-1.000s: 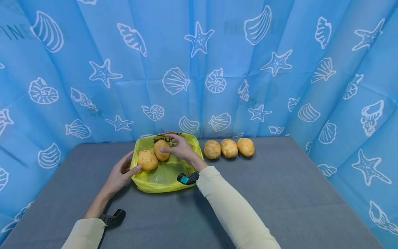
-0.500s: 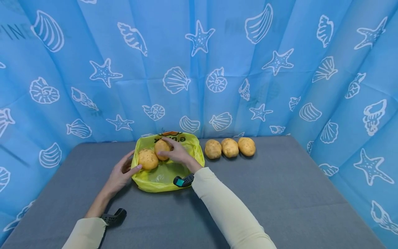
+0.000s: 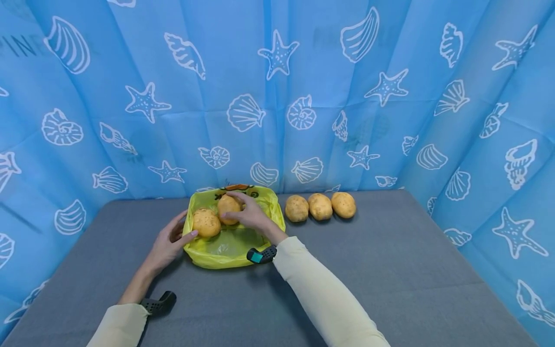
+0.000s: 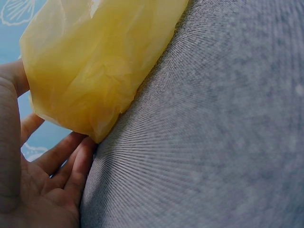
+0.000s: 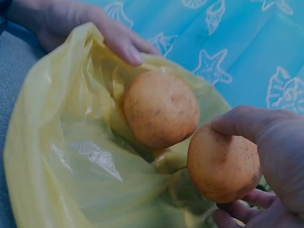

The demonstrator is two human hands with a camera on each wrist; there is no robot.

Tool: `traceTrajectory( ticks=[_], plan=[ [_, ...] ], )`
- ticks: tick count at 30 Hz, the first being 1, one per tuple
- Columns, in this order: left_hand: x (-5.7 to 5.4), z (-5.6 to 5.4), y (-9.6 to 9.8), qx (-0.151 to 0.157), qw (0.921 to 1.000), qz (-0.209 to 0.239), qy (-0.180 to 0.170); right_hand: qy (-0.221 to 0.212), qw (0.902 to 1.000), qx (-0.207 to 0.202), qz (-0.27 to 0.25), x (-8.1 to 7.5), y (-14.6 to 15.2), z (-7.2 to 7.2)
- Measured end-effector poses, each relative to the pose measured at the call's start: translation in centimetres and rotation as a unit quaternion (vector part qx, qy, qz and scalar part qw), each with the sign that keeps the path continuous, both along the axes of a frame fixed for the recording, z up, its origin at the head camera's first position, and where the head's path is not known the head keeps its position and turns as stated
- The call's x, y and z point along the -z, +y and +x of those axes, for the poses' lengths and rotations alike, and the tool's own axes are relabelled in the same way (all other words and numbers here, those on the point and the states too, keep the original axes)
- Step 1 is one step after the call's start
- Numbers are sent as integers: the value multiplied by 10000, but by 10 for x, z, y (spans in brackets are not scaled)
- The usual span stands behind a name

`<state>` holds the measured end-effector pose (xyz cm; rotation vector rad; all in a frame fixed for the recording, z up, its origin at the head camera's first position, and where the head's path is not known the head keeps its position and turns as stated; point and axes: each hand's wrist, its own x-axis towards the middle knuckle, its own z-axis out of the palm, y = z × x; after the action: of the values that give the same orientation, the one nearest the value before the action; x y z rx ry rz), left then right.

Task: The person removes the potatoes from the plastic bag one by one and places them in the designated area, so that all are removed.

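A yellow plastic bag (image 3: 217, 261) lies with its mouth spread wide, and two potatoes are inside its rim. At its left side, my left hand (image 3: 165, 246) holds the bag's wall, the thumb over the rim and the fingers (image 4: 64, 152) against the outside. Beside that thumb rests one potato (image 3: 206, 222). My right hand (image 3: 253, 213) reaches over the bag's right part and grips the other potato (image 5: 223, 164), thumb on its near side and fingers round the far side. In the right wrist view the two potatoes are side by side.
Three more potatoes (image 3: 320, 206) stand in a row just right of the bag on the grey cloth-covered table (image 3: 390, 270). A blue curtain (image 3: 277, 120) with shell prints hangs behind the table and along both sides. Each wrist wears a black band (image 3: 158, 303).
My right fingers have closed round the potato in the bag, and that potato has shifted slightly to the right. The left hand and the other potatoes keep their places.
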<state>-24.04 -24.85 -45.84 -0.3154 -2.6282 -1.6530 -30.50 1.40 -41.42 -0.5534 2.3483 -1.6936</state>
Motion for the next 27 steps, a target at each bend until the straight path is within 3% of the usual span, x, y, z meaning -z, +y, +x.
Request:
traceTrajectory(
  ticks=[12, 27],
  plan=[
    [-2, 1, 2, -96, 9999, -73, 13, 172, 9957, -528, -747, -28, 32, 24],
    [0, 0, 2, -91, 9999, -74, -12, 452, 9923, -88, -1150, -58, 114, 53]
  ],
)
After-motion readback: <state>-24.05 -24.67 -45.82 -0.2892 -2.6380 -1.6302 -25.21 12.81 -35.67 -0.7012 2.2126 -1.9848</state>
